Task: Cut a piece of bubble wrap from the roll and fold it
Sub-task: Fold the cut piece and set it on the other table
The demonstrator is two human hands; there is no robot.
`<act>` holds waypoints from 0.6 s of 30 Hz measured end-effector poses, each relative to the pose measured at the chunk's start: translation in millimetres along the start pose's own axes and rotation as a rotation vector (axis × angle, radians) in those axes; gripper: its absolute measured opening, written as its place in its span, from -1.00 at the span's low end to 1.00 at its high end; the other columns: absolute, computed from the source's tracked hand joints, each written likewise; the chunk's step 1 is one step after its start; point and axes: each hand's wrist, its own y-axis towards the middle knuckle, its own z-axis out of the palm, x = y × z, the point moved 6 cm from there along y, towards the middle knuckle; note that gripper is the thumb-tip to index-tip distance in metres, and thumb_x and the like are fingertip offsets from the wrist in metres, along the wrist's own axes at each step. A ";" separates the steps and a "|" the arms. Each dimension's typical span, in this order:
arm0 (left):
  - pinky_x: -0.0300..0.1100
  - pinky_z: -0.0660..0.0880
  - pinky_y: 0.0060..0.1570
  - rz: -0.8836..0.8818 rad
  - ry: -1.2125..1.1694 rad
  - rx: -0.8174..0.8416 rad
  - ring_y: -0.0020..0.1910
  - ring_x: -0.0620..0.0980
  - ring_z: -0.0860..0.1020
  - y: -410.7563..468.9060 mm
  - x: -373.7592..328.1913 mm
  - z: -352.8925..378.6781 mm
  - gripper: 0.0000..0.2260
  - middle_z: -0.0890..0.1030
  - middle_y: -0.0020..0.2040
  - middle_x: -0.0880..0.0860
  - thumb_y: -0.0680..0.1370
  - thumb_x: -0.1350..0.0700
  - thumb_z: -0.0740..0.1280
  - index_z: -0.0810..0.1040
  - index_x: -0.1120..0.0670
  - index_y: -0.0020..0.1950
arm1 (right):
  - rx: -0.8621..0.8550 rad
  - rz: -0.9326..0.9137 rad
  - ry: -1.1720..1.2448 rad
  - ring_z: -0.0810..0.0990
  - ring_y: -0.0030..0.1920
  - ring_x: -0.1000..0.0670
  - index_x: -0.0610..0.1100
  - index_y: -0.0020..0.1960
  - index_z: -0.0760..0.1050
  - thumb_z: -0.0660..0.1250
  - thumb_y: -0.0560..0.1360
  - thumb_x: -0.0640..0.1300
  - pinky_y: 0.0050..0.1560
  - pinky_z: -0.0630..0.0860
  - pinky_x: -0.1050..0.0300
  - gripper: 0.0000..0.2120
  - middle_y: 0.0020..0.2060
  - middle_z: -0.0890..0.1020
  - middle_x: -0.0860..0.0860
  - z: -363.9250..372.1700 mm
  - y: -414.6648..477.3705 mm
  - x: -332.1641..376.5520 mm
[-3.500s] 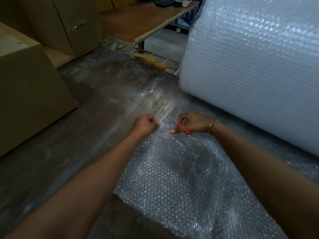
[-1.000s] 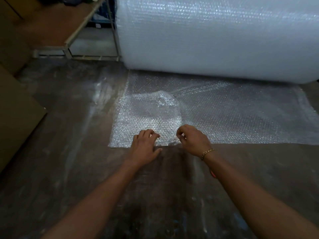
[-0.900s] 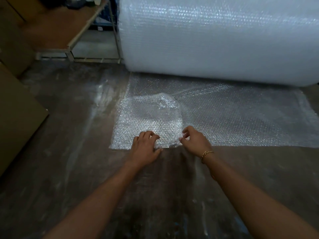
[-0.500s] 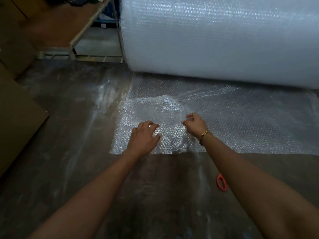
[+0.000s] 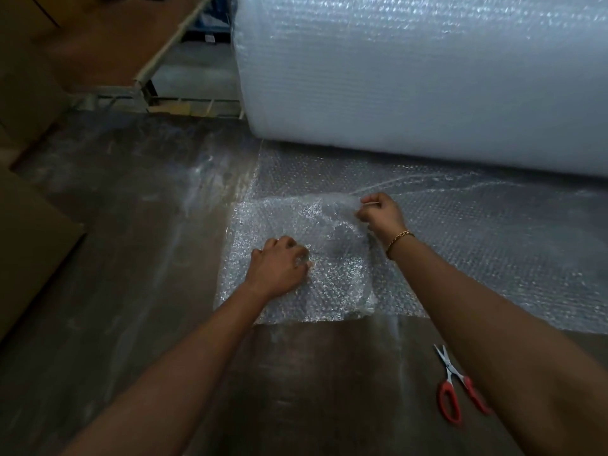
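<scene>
A big roll of bubble wrap [image 5: 411,70] lies across the back, with a sheet [image 5: 493,245] unrolled from it over the dark floor. On the sheet's left end lies a smaller cut piece of bubble wrap [image 5: 296,222], doubled over on itself. My left hand [image 5: 278,266] presses down on this piece near its middle, fingers curled on it. My right hand [image 5: 381,213] pinches the piece's far right corner and holds it slightly raised. Red-handled scissors [image 5: 455,388] lie on the floor under my right forearm, untouched.
Cardboard boxes [image 5: 29,245] stand along the left edge. A low wooden platform on a metal frame [image 5: 138,44] sits at the back left, next to the roll's end. Bare dark floor [image 5: 131,258] stretches left of the sheet and toward me.
My right hand, earlier cutting with the scissors, has carried the piece's near edge away from me over the piece. The scissors lie on the floor. My left hand slid forward a little.
</scene>
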 end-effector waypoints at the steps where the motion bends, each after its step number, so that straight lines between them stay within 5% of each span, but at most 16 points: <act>1: 0.15 0.32 0.28 -0.005 -0.008 0.004 0.37 0.06 0.37 1.0 0.2 -1.5 -0.62 0.44 0.39 -0.03 0.62 -0.19 0.17 0.47 -0.13 0.40 | 0.021 -0.036 0.009 0.58 -0.19 0.03 -0.14 0.09 0.48 0.37 0.46 -0.45 -0.30 0.49 0.26 -0.70 -0.14 0.60 -0.07 3.5 -2.9 4.1; 7: 0.09 0.27 0.34 -0.037 -0.137 -0.209 0.40 0.06 0.35 12.7 0.5 -39.9 -0.53 0.42 0.41 -0.01 0.55 -0.02 0.32 0.38 -0.06 0.46 | 0.274 -0.163 0.027 0.60 -0.08 -0.11 -0.11 0.02 0.51 0.36 0.44 -0.52 0.08 0.62 -0.08 -0.65 -0.18 0.57 -0.14 32.0 -27.7 14.3; 13: 0.05 0.13 0.37 0.109 -0.229 -0.120 0.52 0.04 0.14 41.0 -18.4 -73.2 -0.06 0.30 0.53 -0.04 0.40 0.20 0.43 -0.03 -0.16 0.63 | 0.440 -0.208 0.101 0.52 -0.23 0.07 -0.17 -0.08 0.49 0.33 0.38 -0.53 -0.17 0.55 0.24 -0.70 -0.24 0.52 -0.06 38.9 -57.3 31.6; 18: -0.02 0.16 0.33 0.026 -0.219 -0.121 0.34 0.04 0.46 52.3 -9.8 -93.5 -0.33 0.60 0.21 -0.01 0.49 0.08 0.41 0.25 -0.15 0.56 | 0.357 -0.180 0.220 0.61 -0.02 -0.09 -0.09 0.15 0.43 0.44 0.41 -0.36 -0.01 0.63 0.14 -0.61 -0.01 0.58 -0.10 20.4 -64.6 37.9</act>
